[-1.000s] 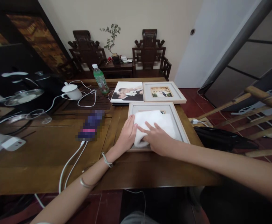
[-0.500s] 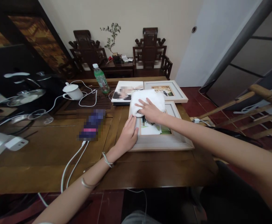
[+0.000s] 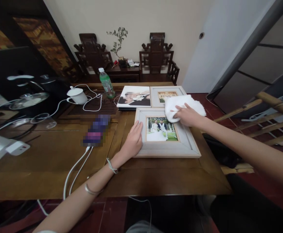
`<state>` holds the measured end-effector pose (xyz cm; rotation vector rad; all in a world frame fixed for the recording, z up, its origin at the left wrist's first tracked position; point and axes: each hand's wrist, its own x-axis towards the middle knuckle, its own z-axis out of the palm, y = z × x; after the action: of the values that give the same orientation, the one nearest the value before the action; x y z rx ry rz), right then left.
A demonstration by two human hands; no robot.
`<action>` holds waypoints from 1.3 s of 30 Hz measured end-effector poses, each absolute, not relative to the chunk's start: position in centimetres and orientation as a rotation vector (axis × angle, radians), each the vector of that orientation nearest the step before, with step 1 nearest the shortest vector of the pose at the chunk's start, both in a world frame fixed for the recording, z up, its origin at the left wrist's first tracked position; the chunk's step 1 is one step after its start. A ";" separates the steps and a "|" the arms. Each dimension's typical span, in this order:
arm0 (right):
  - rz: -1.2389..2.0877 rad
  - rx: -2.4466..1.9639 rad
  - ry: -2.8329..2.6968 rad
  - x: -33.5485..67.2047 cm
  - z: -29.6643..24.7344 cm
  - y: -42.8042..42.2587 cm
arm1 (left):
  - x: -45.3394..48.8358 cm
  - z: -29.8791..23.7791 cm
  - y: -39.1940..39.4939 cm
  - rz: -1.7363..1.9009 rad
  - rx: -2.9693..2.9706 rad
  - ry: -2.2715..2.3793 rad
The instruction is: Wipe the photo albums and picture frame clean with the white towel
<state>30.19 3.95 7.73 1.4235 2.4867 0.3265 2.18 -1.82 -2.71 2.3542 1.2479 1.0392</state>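
A pale wooden photo frame [image 3: 165, 149] lies face up near the table's right end, with a wedding picture [image 3: 162, 129] inside it. My left hand [image 3: 132, 139] lies along the frame's left edge, its fingers stretched out and touching the rim. A folded white cloth [image 3: 192, 105] covers the frame's upper right corner and overhangs toward the second frame. On the cloth's near edge, my right hand [image 3: 187, 116] grips it with bent fingers; part of the fingertips sinks out of sight in the fabric.
Behind lie a second pale frame [image 3: 154, 94] and a white-edged photo panel [image 3: 134, 97]. To the left are a green bottle [image 3: 107, 83], a white lidded cup [image 3: 77, 96], a blurred phone-like device [image 3: 96, 129] with white cables, and a glass-lidded pot [image 3: 29, 100]. A wooden chair [image 3: 275, 103] stands right.
My right hand and the cloth have moved right, from the frame's upper left to its upper right corner, uncovering the picture. My left hand stays on the left edge.
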 end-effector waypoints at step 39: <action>0.049 1.427 2.654 25.3 5.7 -3.6 | 2.4 -1.6 -2.4 0.886 2.403 1.288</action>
<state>25.26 -3.62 5.70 1.4271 2.6539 0.0485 2.38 -2.37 -1.62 2.4032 1.2875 0.8856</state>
